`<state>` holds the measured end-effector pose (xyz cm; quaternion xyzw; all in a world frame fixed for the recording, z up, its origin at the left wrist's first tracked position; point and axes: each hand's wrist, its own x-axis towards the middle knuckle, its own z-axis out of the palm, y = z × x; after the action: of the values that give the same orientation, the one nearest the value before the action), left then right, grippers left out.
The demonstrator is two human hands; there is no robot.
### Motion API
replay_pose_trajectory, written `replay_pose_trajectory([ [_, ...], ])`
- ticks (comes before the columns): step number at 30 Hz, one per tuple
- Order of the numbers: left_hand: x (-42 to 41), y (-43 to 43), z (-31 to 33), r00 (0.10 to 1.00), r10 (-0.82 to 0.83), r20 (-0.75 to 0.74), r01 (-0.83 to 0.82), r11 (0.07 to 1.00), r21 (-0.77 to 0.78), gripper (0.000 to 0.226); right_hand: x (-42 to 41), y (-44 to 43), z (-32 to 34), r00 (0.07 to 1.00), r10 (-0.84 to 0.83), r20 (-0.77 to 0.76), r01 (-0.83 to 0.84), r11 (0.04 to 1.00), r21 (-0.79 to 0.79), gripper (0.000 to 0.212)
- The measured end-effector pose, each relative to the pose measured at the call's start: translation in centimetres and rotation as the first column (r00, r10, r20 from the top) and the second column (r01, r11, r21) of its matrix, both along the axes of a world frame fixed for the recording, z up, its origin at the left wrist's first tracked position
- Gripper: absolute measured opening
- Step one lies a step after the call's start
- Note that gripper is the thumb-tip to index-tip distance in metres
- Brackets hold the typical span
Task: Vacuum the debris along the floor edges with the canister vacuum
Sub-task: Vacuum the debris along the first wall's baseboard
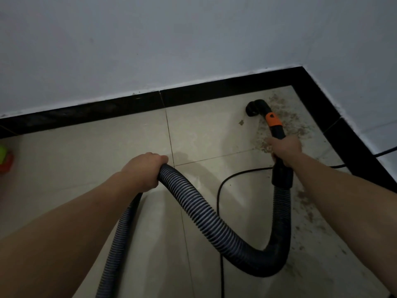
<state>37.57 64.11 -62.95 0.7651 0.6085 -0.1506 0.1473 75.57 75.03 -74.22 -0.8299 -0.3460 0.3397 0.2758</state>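
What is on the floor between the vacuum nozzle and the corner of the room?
In the head view, scattered brown debris covers the tile between the nozzle and the corner baseboard.

- The single head-worn wide-angle camera is looking forward and down at a room corner.
- Both forearms are reaching in from 6 o'clock, near the lens.
- The corner is sitting toward 1 o'clock.
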Motion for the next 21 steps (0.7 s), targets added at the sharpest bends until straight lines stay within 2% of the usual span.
replay_pose_trajectory([
  [5, -0.3, 0.2, -0.3, 1.000, -0.001, -0.002, 0.001, 1.000, 0.012, 0.027, -0.5, -1.7, 1.1, 0.990, 0.120, 0.069, -0.118, 0.992, -0.037, 0.030],
  [10, 1.6, 0.4, -0.4, 0.992, -0.119, -0.029, 0.117, 0.991, -0.060, 0.028, -1.3, -9.2, 1.1, 0.955, 0.275, 0.113, -0.262, 0.958, -0.117, 0.025],
  [12, 2.6, 0.7, -0.5, 0.989, -0.147, -0.025, 0.145, 0.987, -0.067, 0.028, -1.1, -9.9, 1.3, 0.952, 0.291, 0.091, -0.279, 0.952, -0.128, 0.025],
  [17, 3.1, 1.2, -0.3, 0.994, -0.112, -0.005, 0.111, 0.993, -0.040, 0.029, -0.4, -5.6, 2.9, 0.975, 0.191, 0.110, -0.186, 0.981, -0.055, 0.030],
  [21, 2.1, 1.1, -0.3, 0.995, -0.095, -0.028, 0.095, 0.995, -0.022, 0.024, -2.0, -9.1, 2.8, 0.951, 0.303, 0.062, -0.297, 0.951, -0.084, 0.022],
])
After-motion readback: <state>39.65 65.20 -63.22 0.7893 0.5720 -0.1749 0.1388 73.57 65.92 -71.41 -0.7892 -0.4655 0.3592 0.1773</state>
